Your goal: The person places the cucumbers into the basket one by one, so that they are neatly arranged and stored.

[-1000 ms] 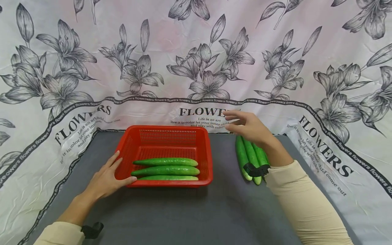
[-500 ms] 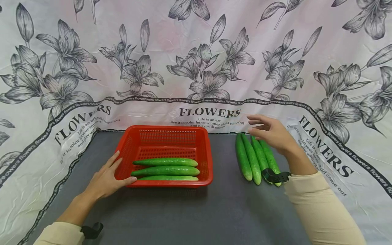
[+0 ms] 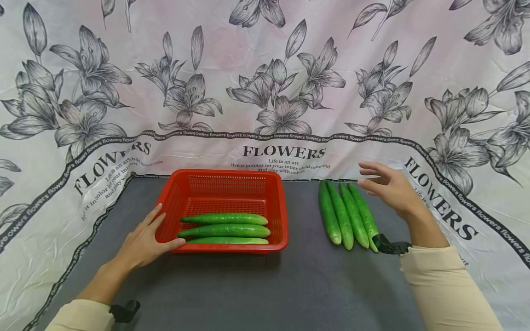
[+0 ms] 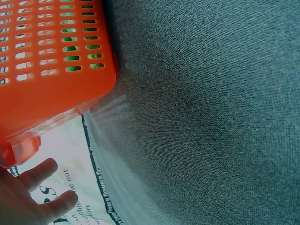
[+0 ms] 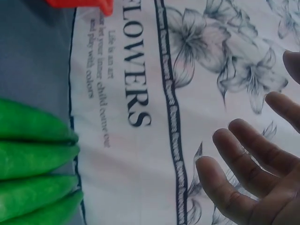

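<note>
In the head view my left hand (image 3: 141,241) touches the left side of a red plastic basket (image 3: 232,248), its thumb at the front left corner. Two spread fingers show beside the basket corner in the left wrist view. Inside the basket lie three green cucumbers (image 3: 223,231), side by side near its front wall. My right hand (image 3: 391,187) hovers at the right with nothing in it, fingers relaxed and apart in the right wrist view. Just left of it and below, several more cucumbers (image 3: 340,216) lie in a row on the table.
A grey cloth-covered table (image 3: 248,289) spreads beneath everything. White fabric with printed flowers (image 3: 285,92) hangs behind it and along both sides. A strip of bare tabletop separates the basket from the cucumber row.
My right hand has moved to the right and slightly down, away from the basket, uncovering the cucumber row. The left hand, the basket and the cucumbers stay where they were.
</note>
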`<state>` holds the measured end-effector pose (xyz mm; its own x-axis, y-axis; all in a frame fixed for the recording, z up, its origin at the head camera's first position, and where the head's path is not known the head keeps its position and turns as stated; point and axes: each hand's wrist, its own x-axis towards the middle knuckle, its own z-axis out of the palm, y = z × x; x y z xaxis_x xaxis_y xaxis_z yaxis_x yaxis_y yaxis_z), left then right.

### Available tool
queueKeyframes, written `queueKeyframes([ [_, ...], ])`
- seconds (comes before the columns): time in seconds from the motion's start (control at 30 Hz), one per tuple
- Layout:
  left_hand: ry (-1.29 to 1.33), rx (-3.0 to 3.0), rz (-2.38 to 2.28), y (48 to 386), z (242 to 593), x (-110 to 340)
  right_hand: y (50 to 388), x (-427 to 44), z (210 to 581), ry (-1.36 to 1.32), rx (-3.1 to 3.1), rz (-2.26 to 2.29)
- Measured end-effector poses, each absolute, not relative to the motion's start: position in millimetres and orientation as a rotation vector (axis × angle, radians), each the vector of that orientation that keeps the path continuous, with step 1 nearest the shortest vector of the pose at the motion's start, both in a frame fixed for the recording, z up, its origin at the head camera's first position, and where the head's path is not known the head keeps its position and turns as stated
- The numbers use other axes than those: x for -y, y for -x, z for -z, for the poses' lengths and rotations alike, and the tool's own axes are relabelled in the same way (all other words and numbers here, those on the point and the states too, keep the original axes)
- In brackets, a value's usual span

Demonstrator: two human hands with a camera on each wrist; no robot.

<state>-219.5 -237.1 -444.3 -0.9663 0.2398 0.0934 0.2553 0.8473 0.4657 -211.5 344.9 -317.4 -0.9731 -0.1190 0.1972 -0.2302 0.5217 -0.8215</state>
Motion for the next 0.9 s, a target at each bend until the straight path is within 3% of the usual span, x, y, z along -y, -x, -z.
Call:
queueKeyframes([
  [0.9, 0.399, 2.991, 0.765, 219.3, 443.3, 236.9, 222.7, -407.1, 378.4, 0.076, 2.792, -1.596],
])
